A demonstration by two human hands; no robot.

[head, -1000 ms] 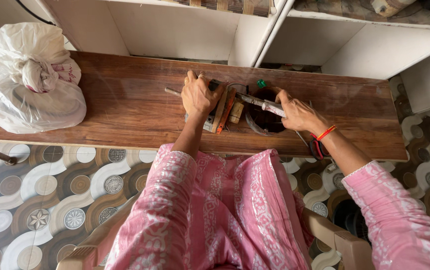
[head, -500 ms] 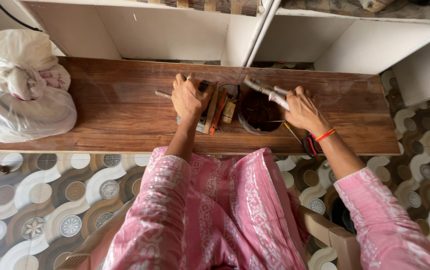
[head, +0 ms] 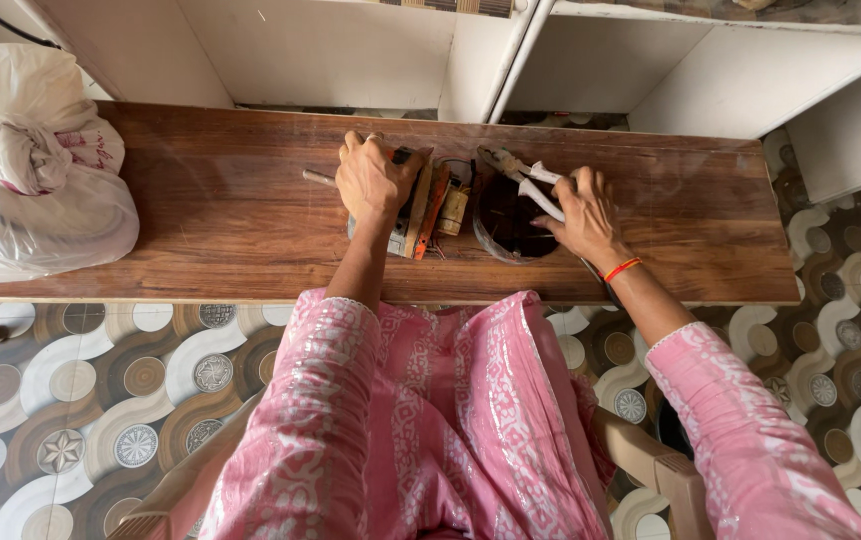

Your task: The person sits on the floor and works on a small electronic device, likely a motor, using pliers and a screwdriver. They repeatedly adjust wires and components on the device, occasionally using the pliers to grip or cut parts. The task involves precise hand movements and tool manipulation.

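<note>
- White shelving stands behind a long wooden board (head: 200,200) that serves as the bench, over a floor of patterned tiles (head: 100,400).
- From my seat I see the left hand (head: 375,180) pressed palm-down and curled over a small block-shaped device (head: 405,215) near the middle of the board, with a thin metal rod (head: 318,177) sticking out to its left.
- Beside it the right hand (head: 580,215) is closed around the white handles of a pair of pliers (head: 522,178), whose jaws point up and left over a round dark dish (head: 510,222).
- I judge the pliers stiff, fairly heavy and easy to hold by the coated handles; bare steel near the pivot would be slicker.
- The device looks rigid, with loose wires and a small cylinder (head: 453,210) on its right side, so I would hold its flat body, not those parts.
- A knotted white plastic bag (head: 35,190) sits well apart at the board's left end.
</note>
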